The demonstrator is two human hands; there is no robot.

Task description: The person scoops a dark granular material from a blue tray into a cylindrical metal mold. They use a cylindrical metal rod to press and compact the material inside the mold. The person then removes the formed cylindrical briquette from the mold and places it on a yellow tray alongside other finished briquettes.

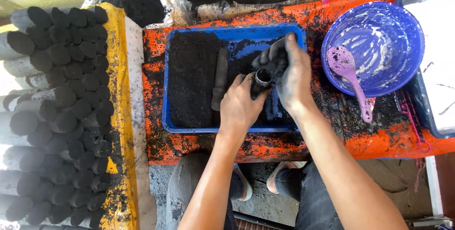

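**Dark Tube Held Upright in a Blue Tray of Black Powder**

A short, dark cylindrical tube (262,80) stands roughly upright just right of the frame's centre, its open round mouth facing the camera with a paler rim showing. The left hand (241,106) wraps around its lower side, while the soot-blackened right hand (289,71) cups it from above and the right. It sits inside a rectangular blue tray (166,92), whose left half is covered by loose black powder (192,76) (fine and matte, like charcoal dust). A grey rod-shaped tool (220,78), possibly a tamper, lies lengthwise in the tray just left of the tube, coated in the same powder.
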